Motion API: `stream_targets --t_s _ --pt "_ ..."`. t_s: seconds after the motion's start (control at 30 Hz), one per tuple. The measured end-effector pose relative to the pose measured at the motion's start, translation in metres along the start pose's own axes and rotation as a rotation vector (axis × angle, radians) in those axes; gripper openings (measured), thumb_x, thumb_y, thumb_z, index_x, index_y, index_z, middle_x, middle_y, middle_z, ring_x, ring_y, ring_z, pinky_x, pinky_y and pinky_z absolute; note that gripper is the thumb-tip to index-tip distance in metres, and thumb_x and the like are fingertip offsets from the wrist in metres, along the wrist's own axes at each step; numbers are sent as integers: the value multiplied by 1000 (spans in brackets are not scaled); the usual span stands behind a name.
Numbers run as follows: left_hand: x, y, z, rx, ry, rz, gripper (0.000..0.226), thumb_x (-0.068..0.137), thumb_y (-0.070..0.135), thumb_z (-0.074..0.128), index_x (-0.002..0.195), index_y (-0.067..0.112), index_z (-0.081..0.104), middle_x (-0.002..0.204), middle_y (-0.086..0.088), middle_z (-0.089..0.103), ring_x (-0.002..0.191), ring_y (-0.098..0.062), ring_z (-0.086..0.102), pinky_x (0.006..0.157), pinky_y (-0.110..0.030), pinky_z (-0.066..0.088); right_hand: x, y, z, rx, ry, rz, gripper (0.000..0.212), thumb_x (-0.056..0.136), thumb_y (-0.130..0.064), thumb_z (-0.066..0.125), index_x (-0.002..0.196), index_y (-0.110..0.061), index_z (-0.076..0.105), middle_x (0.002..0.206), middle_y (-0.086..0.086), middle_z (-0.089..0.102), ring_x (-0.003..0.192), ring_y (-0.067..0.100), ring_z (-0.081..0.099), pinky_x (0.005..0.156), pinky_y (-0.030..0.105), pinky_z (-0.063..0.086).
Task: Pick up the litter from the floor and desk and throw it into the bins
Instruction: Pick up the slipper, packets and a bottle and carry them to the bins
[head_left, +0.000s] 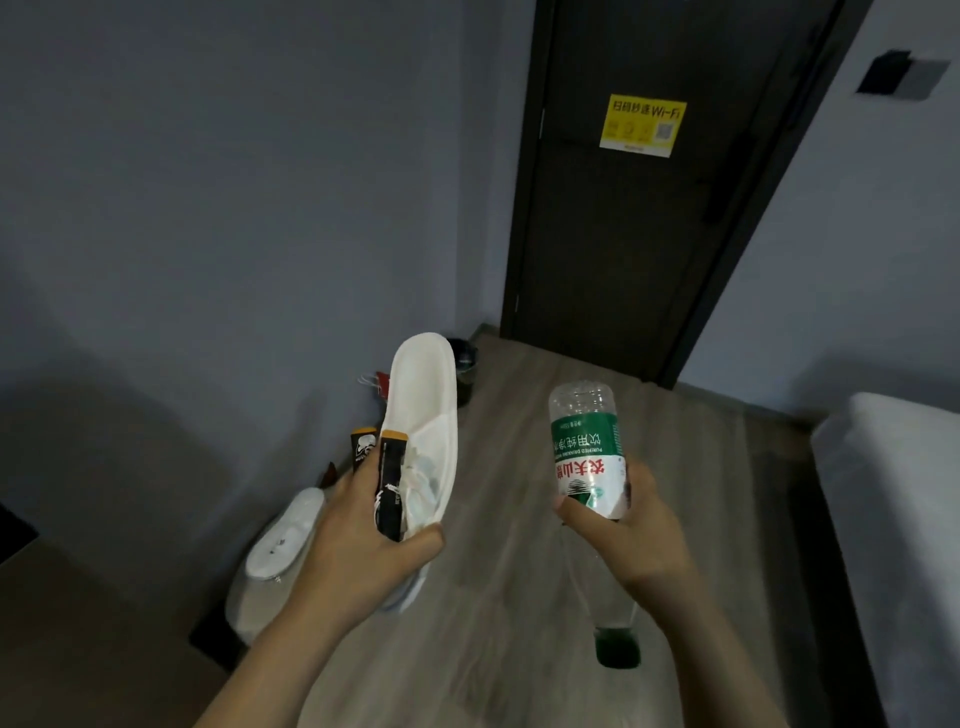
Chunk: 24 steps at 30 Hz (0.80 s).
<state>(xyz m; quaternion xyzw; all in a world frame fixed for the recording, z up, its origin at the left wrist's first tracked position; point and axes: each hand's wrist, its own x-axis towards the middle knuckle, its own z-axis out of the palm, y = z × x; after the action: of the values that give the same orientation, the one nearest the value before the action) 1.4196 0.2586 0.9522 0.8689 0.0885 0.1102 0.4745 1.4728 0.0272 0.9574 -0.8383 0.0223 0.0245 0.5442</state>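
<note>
The left hand (358, 545), at 7 o'clock in the view, grips a white disposable slipper (426, 405) with its toe pointing up. The same hand pinches two black sachets with orange tops (389, 483); their print is too small to read. The right hand (634, 540), at 5 o'clock, is wrapped round an upside-down clear plastic water bottle (587, 447), whose green cap (618, 647) points toward the camera. Its green and red label reads "农夫山泉", "饮用纯净水" and "PURIFIED DRINKING". A second white slipper (285, 535) lies on the wooden floor by the wall at 8 o'clock. A small dark bin (465, 358) stands in the corner, just beyond the held slipper's toe. On the dark door (623, 234) at 1 o'clock, a yellow sticker (641, 124) reads "扫码秒连 Wi-Fi" and carries a QR code.
</note>
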Motion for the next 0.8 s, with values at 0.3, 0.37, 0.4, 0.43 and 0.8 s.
stream_targets --t_s 0.3,0.37,0.4,0.43,0.8 --pt "183 -72 8 10 -17 -58 38 53 40 64 84 32 43 77 7 51 72 -17 54 65 -35 44 169 -16 62 -100 -37 29 46 73 -29 80 107 -29 49 91 -8 63 75 9 65 66 32 57" --pt "224 -81 6 21 -24 -70 40 52 39 65 86 30 45 78 6 55 72 -16 57 62 -34 47 204 -27 75 -110 -33 28 50 74 -32 80 112 -32 47 92 -10 64 76 8 65 66 29 57" --pt "244 -85 6 29 -29 -72 42 52 40 65 88 31 46 80 5 56 73 -15 58 62 -34 49 221 -31 81 -106 -29 25 50 74 -32 79 113 -32 47 91 -10 64 74 7 65 61 23 54" --pt "263 -89 7 39 -31 -78 44 51 41 65 90 31 46 83 6 57 75 -14 58 64 -35 50 237 -34 86 -103 -36 21 50 75 -32 79 113 -32 47 91 -10 64 73 6 65 56 17 51" --pt "435 -123 46 56 -56 -143 59 53 43 70 106 42 45 99 10 55 86 -9 57 67 -29 45 425 -30 116 -108 -130 67 57 77 -33 77 121 -34 42 93 -13 62 76 5 64 58 17 48"
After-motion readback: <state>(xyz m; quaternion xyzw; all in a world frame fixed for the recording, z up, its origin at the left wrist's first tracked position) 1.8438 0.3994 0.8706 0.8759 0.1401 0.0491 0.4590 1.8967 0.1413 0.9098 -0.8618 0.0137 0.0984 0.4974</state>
